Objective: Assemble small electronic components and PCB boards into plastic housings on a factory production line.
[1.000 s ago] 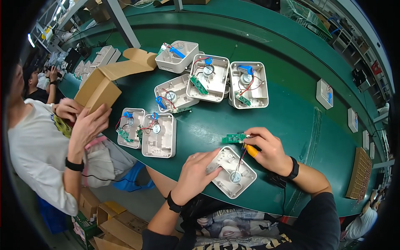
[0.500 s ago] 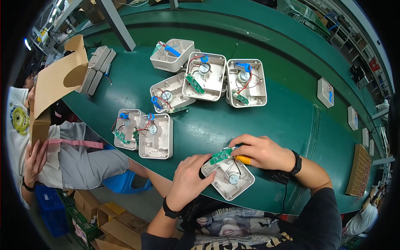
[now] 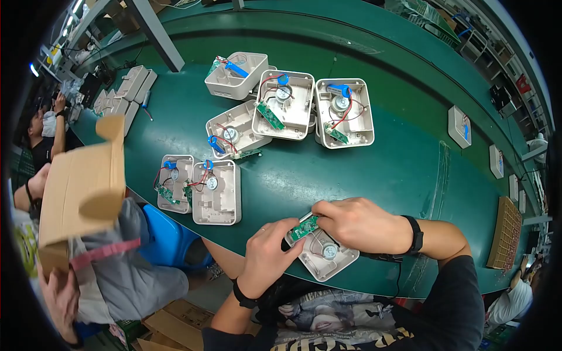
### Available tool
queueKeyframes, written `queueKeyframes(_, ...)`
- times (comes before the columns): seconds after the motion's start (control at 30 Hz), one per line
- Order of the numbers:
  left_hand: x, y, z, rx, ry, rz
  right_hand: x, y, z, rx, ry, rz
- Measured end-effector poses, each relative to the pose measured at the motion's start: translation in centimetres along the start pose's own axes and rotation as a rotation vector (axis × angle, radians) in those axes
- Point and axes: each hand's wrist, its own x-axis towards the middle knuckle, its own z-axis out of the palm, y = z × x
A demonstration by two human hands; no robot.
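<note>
My left hand [image 3: 268, 247] pinched the white housing [image 3: 321, 268], seemingly to steady it; my right hand [image 3: 358, 222] bunched over the green board [image 3: 302, 229], pinching what, I couldn't tell

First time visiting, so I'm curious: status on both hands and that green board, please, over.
Left hand gripping left side of white casing. Right hand at green board, grip hidden. Board over casing, seating unclear. Round silver part nearby; no evident obstruction.

Green table [image 3: 386, 169] fairly evenly lit, w/ soft sheen on its mid. Strip light [image 3: 34, 70] glows beyond table's far L end. Fisheye bends table's edges; black vignette L & R of it; bg past L end dim, bit soft.
</note>
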Motion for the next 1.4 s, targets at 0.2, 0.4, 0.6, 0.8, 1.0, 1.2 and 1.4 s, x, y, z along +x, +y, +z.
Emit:
queueKeyframes(0.2, 0.0, -0.6, 0.1, 0.089, -0.013, 0.122, 0.8, -1.0, 0.3, -0.131, 0.009, -0.031)
queueKeyframes(0.4, 0.2, -0.2, 0.1, 0.087, -0.014, 0.159, 0.8, -1.4, 1.0, -0.185, 0.014, 0.014)
queueKeyframes(0.6, 0.1, -0.5, 0.2, 0.160, -0.016, 0.175, 0.7, -0.4, 1.5, -0.032, 0.023, 0.060)
queueKeyframes(0.8, 0.2, -0.4, 0.4, 0.205, -0.027, 0.223, 1.1, -0.2, 1.1, -0.016, -0.065, 0.127)
queueKeyframes(1.0, 0.4, -0.3, 0.3, 0.200, -0.034, 0.229, 0.7, 1.3, 0.7, 0.092, -0.038, 0.126)
queueKeyframes(1.2, -0.2, -0.4, 0.2, 0.204, -0.013, 0.215, -3.9, 3.9, 0.0, 0.414, 0.159, 0.172)
queueKeyframes(1.4, -0.4, -0.2, 0.4, 0.187, 0.020, 0.169, -4.1, 4.9, 2.7, 0.544, 0.187, 0.200)
